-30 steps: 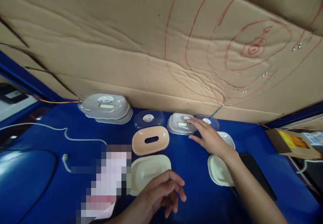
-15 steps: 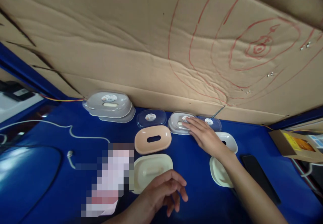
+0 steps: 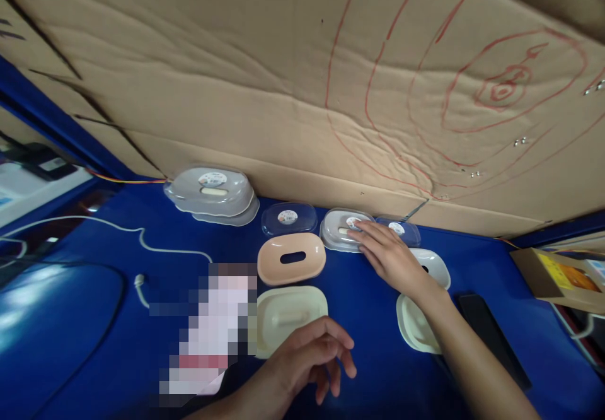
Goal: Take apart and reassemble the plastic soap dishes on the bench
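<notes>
Nearer me than the peach tray [image 3: 292, 272], my left hand [image 3: 314, 352] hangs loosely half-curled and empty by the cream dish [image 3: 281, 314]. Right of the tray, my right hand [image 3: 391, 259] lays nearly straight, unclenched fingers over the clear-lidded box [image 3: 334, 229], gripping nothing.

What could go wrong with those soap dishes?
The right hand has its fingers over the lidded soap dish; a hard push might slide it into the clear lid beside it. The left hand hangs near the cream tray, so it might knock that.
</notes>
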A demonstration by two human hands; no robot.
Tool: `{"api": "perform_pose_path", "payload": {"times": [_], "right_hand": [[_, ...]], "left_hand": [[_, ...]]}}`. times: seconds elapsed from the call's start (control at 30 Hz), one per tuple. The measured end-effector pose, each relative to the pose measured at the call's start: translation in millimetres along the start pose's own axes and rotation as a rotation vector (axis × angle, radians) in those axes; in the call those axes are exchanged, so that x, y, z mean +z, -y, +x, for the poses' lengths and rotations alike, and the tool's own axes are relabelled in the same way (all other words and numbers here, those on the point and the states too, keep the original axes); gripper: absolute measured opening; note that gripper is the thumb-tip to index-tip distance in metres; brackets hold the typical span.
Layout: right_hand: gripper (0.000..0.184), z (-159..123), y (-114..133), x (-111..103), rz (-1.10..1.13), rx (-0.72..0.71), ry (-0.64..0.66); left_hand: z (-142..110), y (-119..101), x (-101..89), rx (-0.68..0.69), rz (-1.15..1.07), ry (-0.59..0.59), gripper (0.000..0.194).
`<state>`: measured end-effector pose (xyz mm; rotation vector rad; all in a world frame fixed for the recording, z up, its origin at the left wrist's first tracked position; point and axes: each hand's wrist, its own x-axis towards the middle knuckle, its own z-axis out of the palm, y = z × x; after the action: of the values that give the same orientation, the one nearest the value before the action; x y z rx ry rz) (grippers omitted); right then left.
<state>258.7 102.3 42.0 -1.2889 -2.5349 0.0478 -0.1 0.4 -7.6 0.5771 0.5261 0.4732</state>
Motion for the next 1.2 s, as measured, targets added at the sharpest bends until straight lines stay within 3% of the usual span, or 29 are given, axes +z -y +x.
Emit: {"api": "perform_pose_path", "payload": {"times": [0.3,0.37,0.47,0.53,0.63,0.67,0.73,0.83,0.97,1.1,1.2], "right_hand": [[0.049,1,3,9,0.013,0.018,0.001],[0.050,4,5,0,0.018,0.008,0.007],[0.049,-6,12,-31,0.015,0.053,-0.021],[0.037,-27,21,-56,0.010,0.142,-0.022],[0.017,-80,38,-73,0.008,0.239,0.167],[0.011,-99,45,-71,-0.015,0.263,0.207],[0.019,-130,56,-56,-0.066,0.261,0.215],[0.022,-152,66,-29,-0.110,0.265,0.198],[0.022,-141,75,-20,-0.031,0.228,0.155],[0.022,-121,103,-40,0.159,0.154,0.147],[0.008,-100,126,-55,0.276,0.048,0.138]], "left_hand": [[-2,0,1.1,0.010,-0.012,-0.058,0.038],[0,-2,0.1,-0.001,-0.008,-0.037,0.043],[0,-3,-0.2,0.005,-0.005,-0.041,0.046],[-1,-3,0.1,0.015,-0.004,-0.044,0.044],[-1,2,0.2,0.021,-0.014,-0.022,0.043],[-1,4,0.2,0.016,-0.021,-0.013,0.042],[-1,10,0.3,-0.001,-0.033,0.008,0.042],[-1,18,1.6,-0.042,-0.025,0.060,0.044],[-3,25,5.5,-0.063,-0.032,0.021,0.050],[-4,21,15.8,-0.079,-0.147,-0.001,0.074],[-3,10,28.6,-0.040,-0.238,0.030,0.076]]}}
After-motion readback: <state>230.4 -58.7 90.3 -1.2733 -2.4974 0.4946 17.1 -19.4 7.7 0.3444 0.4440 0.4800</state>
